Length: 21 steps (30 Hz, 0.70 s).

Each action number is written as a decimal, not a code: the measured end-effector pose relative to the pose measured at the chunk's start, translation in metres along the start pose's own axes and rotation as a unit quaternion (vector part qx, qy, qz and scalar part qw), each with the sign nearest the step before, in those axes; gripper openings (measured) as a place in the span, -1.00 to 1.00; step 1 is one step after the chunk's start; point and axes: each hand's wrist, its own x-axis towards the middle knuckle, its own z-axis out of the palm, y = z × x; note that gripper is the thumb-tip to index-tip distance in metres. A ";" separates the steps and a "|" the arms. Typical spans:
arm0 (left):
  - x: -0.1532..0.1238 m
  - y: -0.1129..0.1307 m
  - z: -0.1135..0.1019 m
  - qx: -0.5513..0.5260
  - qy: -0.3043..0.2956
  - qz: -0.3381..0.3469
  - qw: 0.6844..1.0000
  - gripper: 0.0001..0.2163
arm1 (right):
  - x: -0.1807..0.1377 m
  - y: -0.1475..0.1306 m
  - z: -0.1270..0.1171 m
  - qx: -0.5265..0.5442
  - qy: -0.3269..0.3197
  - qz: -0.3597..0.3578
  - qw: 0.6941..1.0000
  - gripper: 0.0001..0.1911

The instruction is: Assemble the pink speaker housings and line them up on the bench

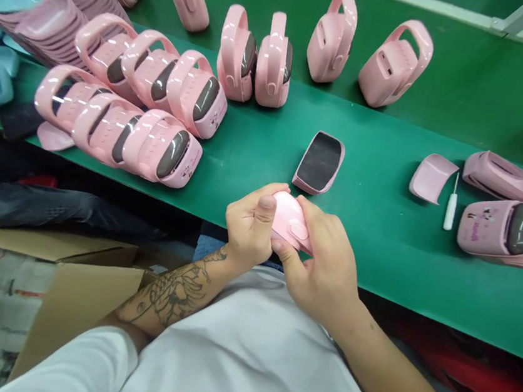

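Both hands grip one small pink plastic shell [289, 220] just over the near edge of the green table [378, 247]. My left hand [249, 227] is curled around its left side with the thumb on top. My right hand [324, 263] wraps its right side, thumb pressed against the shell's front tab. Just beyond the hands lies a pink cover with a dark panel [319, 162], facing up. Further right rest a curved pink cover piece [431, 176] and a small white tool [450, 206].
Several assembled pink handled units [154, 140] are clustered at the left; more stand along the back [258, 57]. Stacked pink parts [50, 21] sit far left, more pink units at the right [507, 230]. An open cardboard box [42, 297] is below left.
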 end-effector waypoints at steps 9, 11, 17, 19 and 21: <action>0.046 0.018 -0.007 -0.355 -0.036 -0.330 0.874 -0.46 | 0.005 0.014 0.019 0.167 0.036 0.027 0.985 -0.02; 0.045 0.018 -0.006 -0.355 -0.030 -0.342 0.869 -0.58 | 0.008 0.011 0.023 0.196 0.073 0.038 0.977 -0.15; 0.042 0.004 -0.050 -0.158 -0.003 -0.026 0.987 -0.54 | 0.026 0.008 -0.020 0.083 0.069 -0.041 0.993 -0.21; 0.042 0.007 -0.067 -0.032 -0.160 0.052 0.985 -0.34 | 0.031 0.010 -0.032 0.055 -0.021 -0.055 0.997 -0.23; 0.042 0.014 -0.076 0.082 -0.280 0.043 0.956 -0.16 | 0.033 0.014 -0.036 0.054 -0.108 -0.050 0.991 -0.25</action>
